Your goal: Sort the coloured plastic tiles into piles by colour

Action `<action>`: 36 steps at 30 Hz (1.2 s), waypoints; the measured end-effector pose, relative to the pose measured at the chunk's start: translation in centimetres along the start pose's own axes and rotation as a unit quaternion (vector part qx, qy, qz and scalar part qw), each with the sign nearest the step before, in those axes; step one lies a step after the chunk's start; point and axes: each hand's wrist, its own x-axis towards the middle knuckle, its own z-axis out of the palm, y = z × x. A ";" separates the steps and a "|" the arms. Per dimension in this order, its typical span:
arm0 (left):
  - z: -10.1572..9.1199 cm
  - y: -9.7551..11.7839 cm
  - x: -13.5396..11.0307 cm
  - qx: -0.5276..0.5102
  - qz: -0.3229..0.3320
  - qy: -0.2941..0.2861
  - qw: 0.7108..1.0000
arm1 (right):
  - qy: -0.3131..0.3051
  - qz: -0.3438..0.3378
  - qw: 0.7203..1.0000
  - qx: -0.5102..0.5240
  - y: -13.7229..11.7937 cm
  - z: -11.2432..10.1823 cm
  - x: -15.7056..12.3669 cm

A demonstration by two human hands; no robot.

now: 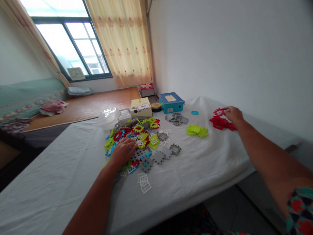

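Note:
At the right, my right hand (234, 115) is closed on the edge of a red interlocking plastic tile (218, 112), just above a small heap of red tiles (221, 123). My left hand (124, 150) lies over the near side of a big mixed pile of toothed tiles (144, 133) in green, grey, red, blue and white. Its fingers are stretched out on the pieces, and I see nothing gripped in them. Grey tiles (159, 157) and white window-shaped pieces (144, 183) lie at the pile's near edge. Between the hands sits a stack of lime-green tiles (196, 130).
Behind the pile stand a clear plastic tub (109, 117), a yellow box (141, 108), a round dark tin (156, 107) and a blue box (171, 102). Grey tiles (177, 118) and one blue piece (195, 112) lie toward the wall. A wrinkled white cloth (186, 176) covers the table.

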 end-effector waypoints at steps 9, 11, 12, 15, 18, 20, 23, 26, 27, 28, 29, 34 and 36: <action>0.5 -0.2 0.0 0.016 0.005 -0.018 1.000 | -0.063 -0.274 0.959 -0.032 -6.0 2.6 -5.4; 0.5 -0.2 -0.1 0.018 0.003 -0.019 1.000 | -0.145 -0.368 0.918 -0.008 -9.2 4.4 -7.2; 0.5 -0.1 -0.1 0.018 0.004 -0.019 1.000 | -0.176 -0.394 0.902 -0.006 -10.4 5.1 -8.0; 0.4 -0.1 -0.1 0.018 0.008 -0.020 1.000 | -0.245 -0.408 0.879 -0.024 -12.1 6.0 -9.4; 0.4 0.0 -0.1 0.012 0.011 -0.017 1.000 | -0.298 -0.420 0.856 -0.040 -11.5 5.4 -9.6; 0.4 0.1 -0.1 0.008 0.010 -0.013 1.000 | -0.324 -0.419 0.847 -0.051 -10.9 4.5 -9.3; 0.5 0.3 -0.1 0.001 0.005 -0.011 1.000 | -0.348 -0.401 0.844 -0.072 -11.2 3.3 -9.3; 0.5 0.5 -0.1 -0.004 -0.003 -0.009 1.000 | -0.305 -0.398 0.864 -0.045 -14.4 3.2 -10.6; 0.5 0.6 -0.1 -0.005 -0.005 -0.007 1.000 | -0.293 -0.406 0.866 -0.017 -16.1 3.6 -11.5; 0.5 0.7 -0.1 -0.005 -0.007 -0.005 1.000 | -0.291 -0.418 0.860 0.018 -17.9 4.1 -12.5; 0.5 0.8 -0.1 -0.005 -0.008 -0.003 1.000 | -0.295 -0.434 0.849 0.052 -19.8 4.8 -13.5; 0.3 1.1 -0.2 0.000 -0.003 -0.010 1.000 | -0.271 -0.485 0.825 0.101 -27.1 9.3 -18.2; 0.3 1.1 -0.2 0.003 -0.003 -0.013 1.000 | -0.268 -0.473 0.834 0.090 -28.3 10.5 -19.0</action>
